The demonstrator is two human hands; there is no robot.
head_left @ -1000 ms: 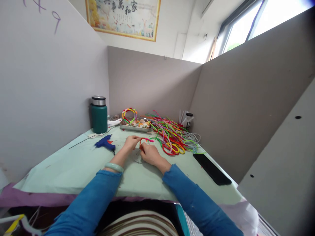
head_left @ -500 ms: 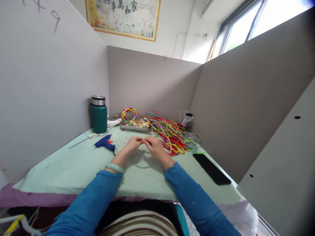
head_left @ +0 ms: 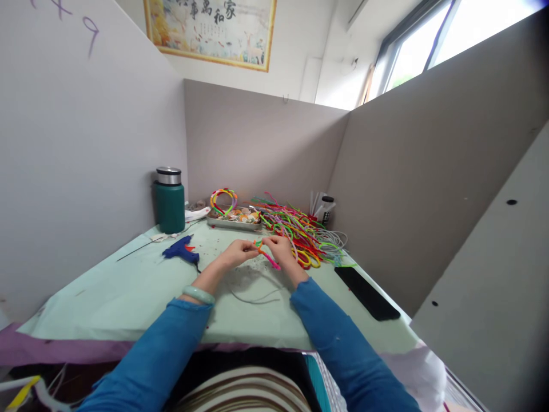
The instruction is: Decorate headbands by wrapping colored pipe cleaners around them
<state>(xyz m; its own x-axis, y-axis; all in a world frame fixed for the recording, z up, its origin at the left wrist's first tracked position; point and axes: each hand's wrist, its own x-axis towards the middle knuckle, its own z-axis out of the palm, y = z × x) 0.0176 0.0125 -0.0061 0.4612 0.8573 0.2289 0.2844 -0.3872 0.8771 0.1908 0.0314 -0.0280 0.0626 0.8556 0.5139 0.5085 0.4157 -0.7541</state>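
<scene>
My left hand [head_left: 235, 253] and my right hand [head_left: 281, 250] meet over the middle of the pale green table cover [head_left: 128, 292]. Both pinch a short pink and orange pipe cleaner [head_left: 266, 256] between their fingertips. A thin grey wire hoop [head_left: 253, 289] hangs from the hands and lies on the cover below them. A pale green bangle [head_left: 198, 293] sits on my left wrist. Both sleeves are blue.
A pile of coloured pipe cleaners [head_left: 300, 234] lies right of the hands. Behind are a metal tray [head_left: 234, 220] of small pieces with a colourful hoop [head_left: 223, 199], a green flask [head_left: 169, 200], a blue glue gun [head_left: 180, 250], a black phone [head_left: 366, 293]. Grey partitions enclose the desk.
My right hand moved up and right to meet the left, then both lifted slightly. The pipe cleaner now sticks out below the fingers and the wire hoop shows on the cover.
</scene>
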